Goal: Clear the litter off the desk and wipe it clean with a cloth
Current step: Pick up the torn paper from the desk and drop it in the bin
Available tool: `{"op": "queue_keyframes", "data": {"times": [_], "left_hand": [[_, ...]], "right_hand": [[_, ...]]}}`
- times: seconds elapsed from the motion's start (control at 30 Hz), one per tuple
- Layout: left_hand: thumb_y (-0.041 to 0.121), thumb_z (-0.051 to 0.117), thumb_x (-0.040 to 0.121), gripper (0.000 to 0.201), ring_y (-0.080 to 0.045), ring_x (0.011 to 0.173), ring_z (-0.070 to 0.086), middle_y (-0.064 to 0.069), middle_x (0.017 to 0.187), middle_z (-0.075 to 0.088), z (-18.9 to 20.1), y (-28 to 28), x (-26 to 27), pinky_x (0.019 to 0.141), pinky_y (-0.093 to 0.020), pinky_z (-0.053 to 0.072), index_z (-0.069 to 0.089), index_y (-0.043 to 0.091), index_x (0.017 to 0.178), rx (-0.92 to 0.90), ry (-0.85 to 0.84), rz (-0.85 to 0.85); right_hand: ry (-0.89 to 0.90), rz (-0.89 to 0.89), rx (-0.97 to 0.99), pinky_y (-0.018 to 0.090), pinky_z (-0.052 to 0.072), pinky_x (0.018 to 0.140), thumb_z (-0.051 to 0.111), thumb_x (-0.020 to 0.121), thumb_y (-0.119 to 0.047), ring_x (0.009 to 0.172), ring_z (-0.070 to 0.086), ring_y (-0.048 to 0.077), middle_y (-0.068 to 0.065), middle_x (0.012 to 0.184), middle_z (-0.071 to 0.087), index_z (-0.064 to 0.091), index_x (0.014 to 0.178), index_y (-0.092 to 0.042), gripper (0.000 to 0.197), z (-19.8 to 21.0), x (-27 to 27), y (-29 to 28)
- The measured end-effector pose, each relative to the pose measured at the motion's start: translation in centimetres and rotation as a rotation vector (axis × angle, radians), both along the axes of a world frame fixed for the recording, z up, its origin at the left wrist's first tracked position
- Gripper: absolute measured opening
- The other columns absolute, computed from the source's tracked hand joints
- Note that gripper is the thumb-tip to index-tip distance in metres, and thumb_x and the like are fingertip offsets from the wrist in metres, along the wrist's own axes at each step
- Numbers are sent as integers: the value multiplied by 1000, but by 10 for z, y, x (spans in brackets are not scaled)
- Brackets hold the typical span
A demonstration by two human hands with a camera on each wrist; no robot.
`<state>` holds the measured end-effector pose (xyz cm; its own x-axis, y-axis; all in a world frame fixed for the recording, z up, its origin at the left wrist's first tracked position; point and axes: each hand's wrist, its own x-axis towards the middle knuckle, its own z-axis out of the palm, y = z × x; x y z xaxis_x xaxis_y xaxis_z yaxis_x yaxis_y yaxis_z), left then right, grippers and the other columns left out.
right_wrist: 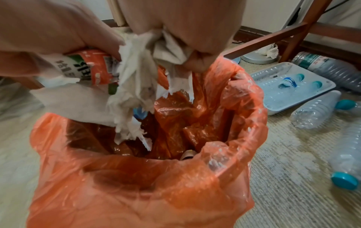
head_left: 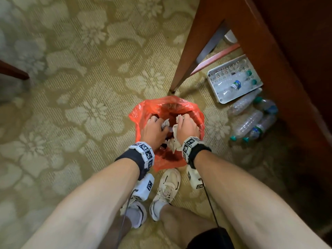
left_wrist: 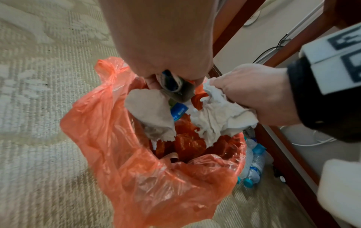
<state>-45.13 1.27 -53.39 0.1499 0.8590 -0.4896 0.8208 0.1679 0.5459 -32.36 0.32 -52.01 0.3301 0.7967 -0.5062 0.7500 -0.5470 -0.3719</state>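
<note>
Both my hands hover over a bin lined with an orange-red plastic bag (head_left: 143, 112) that stands on the carpet. My left hand (head_left: 155, 127) grips a bunch of litter: a crumpled wrapper printed in orange and white (right_wrist: 87, 67), a dark and blue wrapper (left_wrist: 175, 86) and a grey tissue (left_wrist: 150, 111). Just to its right, my right hand (head_left: 186, 125) clutches a wad of torn white tissue (left_wrist: 215, 120), which hangs down into the bag's mouth (right_wrist: 140, 86). The bag (right_wrist: 136, 185) gapes open below, with a little rubbish deep inside.
A wooden desk leg (head_left: 194, 51) and the desk's side panel (head_left: 287, 78) stand right of the bin. A white tray (head_left: 213, 78) with plastic bottles lies under the desk, and several loose bottles (head_left: 251, 121) beside it. My white shoes (head_left: 167, 187) stand just behind the bin.
</note>
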Motion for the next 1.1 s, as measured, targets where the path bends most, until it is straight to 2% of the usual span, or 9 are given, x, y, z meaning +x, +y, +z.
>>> {"op": "queue_keyframes", "data": {"times": [0.1, 0.2, 0.3, 0.47, 0.57, 0.67, 0.8, 0.97, 1.1], "left_hand": [[34, 54, 96, 24, -25, 102, 51, -3, 100, 48, -5, 0, 3, 84, -42, 46, 61, 10, 98, -14, -5, 1], [36, 57, 94, 36, -25, 117, 50, -5, 123, 52, -8, -2, 7, 97, -42, 44, 60, 13, 122, -64, -56, 1], [38, 59, 93, 43, -25, 124, 47, -2, 135, 48, -8, -5, 4, 101, -39, 42, 57, 18, 130, -93, -77, -27], [41, 66, 89, 54, -31, 136, 36, -1, 154, 31, -2, -9, -1, 110, -41, 34, 50, 27, 138, -184, -111, -55], [35, 71, 85, 60, -30, 143, 26, -2, 160, 20, 2, -8, -2, 112, -40, 29, 46, 32, 140, -232, -115, -90], [31, 73, 84, 62, -29, 144, 24, -2, 160, 20, 6, -7, -3, 112, -40, 30, 46, 31, 140, -233, -101, -100], [33, 70, 86, 53, -26, 137, 33, -1, 151, 32, 28, -8, -8, 107, -42, 39, 51, 29, 136, -179, -50, -128], [38, 59, 91, 43, -27, 129, 39, -3, 142, 41, 86, -11, -14, 100, -46, 44, 54, 27, 132, -99, 31, -195], [44, 55, 90, 40, -26, 123, 43, -3, 132, 46, 149, -15, -26, 95, -44, 45, 56, 26, 126, -43, 61, -221]], "right_hand": [[27, -19, -3, 43, 43, 85, 26, 104, -38, 98, 59, 37, 9, 109, 59, 52, 102, -13, 35, -7, 0, 0], [86, -44, -61, 43, 42, 90, 27, 104, -40, 105, 56, 40, 12, 119, 55, 54, 115, -12, 40, -10, 1, -2], [130, -73, -113, 39, 38, 94, 29, 104, -41, 111, 53, 37, 14, 127, 52, 54, 127, -14, 43, -11, 6, -4], [247, -153, -143, 36, 37, 101, 35, 102, -38, 119, 51, 29, 9, 133, 53, 54, 133, -22, 40, -13, 17, -11], [288, -167, -144, 35, 36, 105, 37, 101, -34, 124, 49, 26, 9, 138, 52, 52, 137, -21, 41, -12, 21, -14], [292, -202, -132, 35, 38, 102, 43, 100, -35, 121, 50, 25, 8, 134, 53, 53, 135, -21, 39, -6, 26, -17], [243, -214, -100, 36, 44, 95, 55, 94, -35, 110, 54, 22, 6, 122, 56, 57, 126, -21, 35, 16, 28, -23], [103, -197, -99, 36, 48, 89, 56, 90, -44, 100, 58, 20, 0, 123, 57, 58, 110, -29, 25, 70, 24, -37], [33, -150, -142, 40, 48, 92, 50, 92, -46, 103, 58, 27, 3, 119, 55, 59, 110, -27, 28, 130, 17, -48]]}}
